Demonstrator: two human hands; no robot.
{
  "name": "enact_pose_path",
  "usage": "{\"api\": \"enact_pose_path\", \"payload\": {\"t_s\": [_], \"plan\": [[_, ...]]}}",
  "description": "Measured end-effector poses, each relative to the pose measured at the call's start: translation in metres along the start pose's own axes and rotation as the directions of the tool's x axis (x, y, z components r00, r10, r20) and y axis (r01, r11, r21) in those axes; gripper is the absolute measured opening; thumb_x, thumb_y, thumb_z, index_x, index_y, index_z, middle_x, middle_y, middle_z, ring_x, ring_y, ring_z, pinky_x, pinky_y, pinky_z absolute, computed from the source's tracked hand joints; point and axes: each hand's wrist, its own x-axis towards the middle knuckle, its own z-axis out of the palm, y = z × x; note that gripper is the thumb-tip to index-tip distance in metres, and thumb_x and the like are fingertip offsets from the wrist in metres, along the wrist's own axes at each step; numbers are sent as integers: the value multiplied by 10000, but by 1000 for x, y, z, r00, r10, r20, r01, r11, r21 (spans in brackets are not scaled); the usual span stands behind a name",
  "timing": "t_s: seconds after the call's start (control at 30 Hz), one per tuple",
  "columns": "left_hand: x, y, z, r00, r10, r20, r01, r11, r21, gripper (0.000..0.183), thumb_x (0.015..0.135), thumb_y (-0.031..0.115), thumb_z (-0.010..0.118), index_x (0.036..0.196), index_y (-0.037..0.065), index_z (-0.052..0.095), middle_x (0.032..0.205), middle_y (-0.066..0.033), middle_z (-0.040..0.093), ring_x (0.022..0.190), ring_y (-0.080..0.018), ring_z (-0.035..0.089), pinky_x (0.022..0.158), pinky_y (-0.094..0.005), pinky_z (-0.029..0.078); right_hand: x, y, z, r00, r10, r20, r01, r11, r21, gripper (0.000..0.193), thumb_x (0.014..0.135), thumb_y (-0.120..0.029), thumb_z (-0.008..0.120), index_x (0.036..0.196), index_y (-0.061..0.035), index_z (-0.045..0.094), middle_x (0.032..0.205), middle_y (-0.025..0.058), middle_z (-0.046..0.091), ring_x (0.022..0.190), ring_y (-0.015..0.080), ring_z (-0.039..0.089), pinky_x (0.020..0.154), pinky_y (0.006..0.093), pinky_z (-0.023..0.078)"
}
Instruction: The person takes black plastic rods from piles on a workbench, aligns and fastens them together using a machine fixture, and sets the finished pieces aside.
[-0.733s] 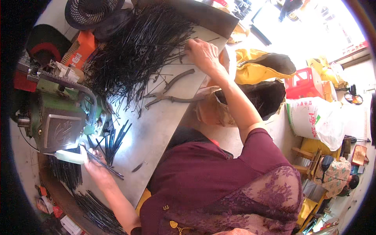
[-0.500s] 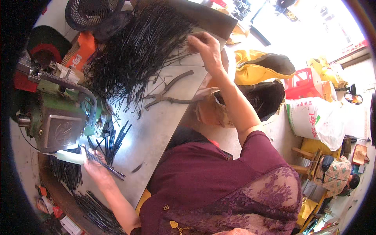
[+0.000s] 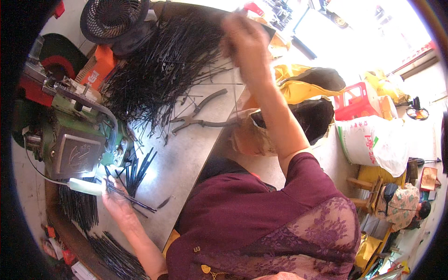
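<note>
My left hand (image 3: 116, 198) is closed around a few thin dark rods (image 3: 140, 204), beside a green bench machine (image 3: 79, 144) and its white lamp (image 3: 86, 186). Just past those fingers, more dark rods (image 3: 139, 175) fan out on the metal tabletop (image 3: 177, 163). My right hand (image 3: 245, 42) is raised at the right end of a large tangled heap of thin black wire-like pieces (image 3: 163, 65). Motion smears its fingers, so what they hold, if anything, does not show. A thin dark strand seems to hang below that hand.
Pliers (image 3: 200, 116) lie on the tabletop between the heap and me. Cut rods (image 3: 79, 207) and another bundle (image 3: 116, 254) lie at the left edge. A black fan (image 3: 114, 18) stands behind. Open yellow sacks (image 3: 298, 88) and a red stool (image 3: 357, 100) are on the right.
My right hand has lifted up and away from the heap's edge. My left hand has stayed by the lamp, with the rods in it slightly turned and spread.
</note>
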Motion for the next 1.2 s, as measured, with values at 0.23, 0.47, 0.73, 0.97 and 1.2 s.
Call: {"api": "enact_pose_path", "payload": {"t_s": [0.23,0.47,0.73,0.97,1.2], "plan": [[4,-17,8,994,-53,94,46,997,68,197,905,163,611,1067,57,578,890,-18,593,727,-76,565,564,-170,464,-91,56,105,558,354,750,-411,904,-121,286,935,-269,539,996,3,600,656,52,594,466,95,492,423,241,395],[-25,-13,49,999,47,25,-50,992,119,218,868,152,652,1026,27,567,844,-50,588,726,-125,596,619,-237,529,-113,87,147,622,377,686,-553,832,45,349,931,-298,545,1048,30,528,794,123,646,633,157,606,528,258,472],[-23,1,16,994,103,26,-106,988,116,166,889,139,591,985,6,565,835,-66,602,713,-129,590,637,-250,491,-85,112,99,869,172,464,97,860,-501,335,860,-259,648,1069,-3,593,897,167,667,689,229,670,574,297,525],[-21,-4,21,998,64,7,-64,996,55,196,886,118,589,1035,-2,546,882,-77,603,756,-137,605,685,-249,541,-147,96,119,329,-153,932,785,593,-180,216,812,-130,566,1023,-140,613,854,66,548,687,266,614,588,360,516],[-22,0,25,998,66,12,-66,997,40,245,853,115,631,1065,18,555,873,-55,591,792,-132,611,680,-271,559,-138,84,159,143,-264,954,887,462,-5,95,768,-77,548,854,-78,509,842,83,490,763,256,584,585,372,522]]}}
